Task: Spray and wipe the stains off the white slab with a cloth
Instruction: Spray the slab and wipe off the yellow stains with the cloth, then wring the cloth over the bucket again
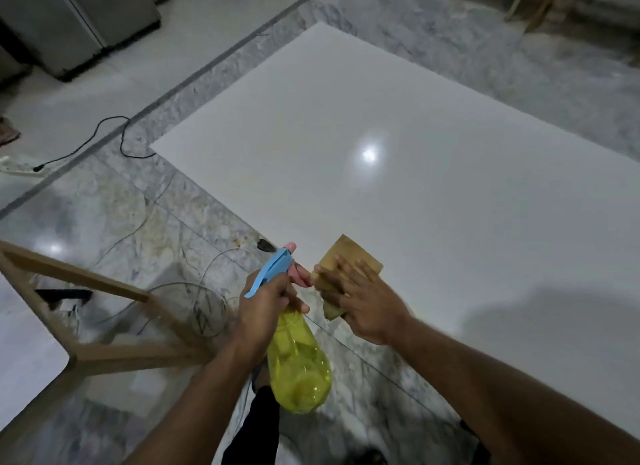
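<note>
A large white slab (pixel 398 159) lies flat on the marble floor, glossy, with a lamp glare near its middle; I see no clear stain on it. My left hand (pixel 266 302) grips a yellow spray bottle (pixel 299 364) by its neck, fingers on the blue and pink trigger head, which points toward the slab's near corner. My right hand (pixel 363 302) presses flat on a folded tan cloth (pixel 349 256) at the slab's near left edge. The cloth's lower part is hidden under the hand.
A wooden table frame (pixel 86 288) stands at the left. White and black cables (pixel 204 291) lie on the marble floor (pixel 114 205) beside the slab. A power strip (pixel 17 166) sits at far left, a grey cabinet (pixel 79 24) at top left, wooden legs (pixel 540 4) at top right.
</note>
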`<state>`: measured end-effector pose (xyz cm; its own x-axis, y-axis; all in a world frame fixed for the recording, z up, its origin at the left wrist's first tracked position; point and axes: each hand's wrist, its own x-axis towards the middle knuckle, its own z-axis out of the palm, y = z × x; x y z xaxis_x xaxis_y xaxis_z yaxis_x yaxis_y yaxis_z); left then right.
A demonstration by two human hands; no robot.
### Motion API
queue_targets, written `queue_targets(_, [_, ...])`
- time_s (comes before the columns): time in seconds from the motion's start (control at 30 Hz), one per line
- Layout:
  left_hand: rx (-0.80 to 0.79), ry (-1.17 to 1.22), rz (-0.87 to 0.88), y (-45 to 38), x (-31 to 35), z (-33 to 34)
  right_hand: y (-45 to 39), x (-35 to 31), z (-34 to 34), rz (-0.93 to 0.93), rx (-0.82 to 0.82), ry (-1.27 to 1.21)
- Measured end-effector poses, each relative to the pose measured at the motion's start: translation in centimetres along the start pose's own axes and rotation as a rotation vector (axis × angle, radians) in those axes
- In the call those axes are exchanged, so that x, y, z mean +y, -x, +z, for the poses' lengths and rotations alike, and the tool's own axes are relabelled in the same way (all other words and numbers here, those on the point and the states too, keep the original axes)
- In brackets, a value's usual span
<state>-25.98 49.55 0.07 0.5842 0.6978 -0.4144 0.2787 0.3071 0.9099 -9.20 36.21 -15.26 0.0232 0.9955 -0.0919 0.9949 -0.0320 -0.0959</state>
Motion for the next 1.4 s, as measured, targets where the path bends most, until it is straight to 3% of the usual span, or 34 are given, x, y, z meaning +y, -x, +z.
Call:
queue_targets(0.47, [-0.303, -0.118, 0.026, 9.3, -3.3, 17.0, 28.6, 0.5, 3.1, 0.172, 0.120, 0.008])
queue_targets(1.03, [-0.667, -0.279, 0.009, 20.7, -8.5, 31.7, 60.3, -0.4, 3.4, 0.506, -0.114, -0.015])
queue_targets(1.3, [-0.787, -0.321, -0.035, 24.4, -9.9, 34.7, 70.2, -3.1, 0.6, 0.728, -0.216, -0.097])
queue_targets(1.4, [-0.832, -0.312, -0.074, 24.9, -10.4, 35.0, 71.9, -4.3, -0.8, 0.936, -0.224, -0.249])
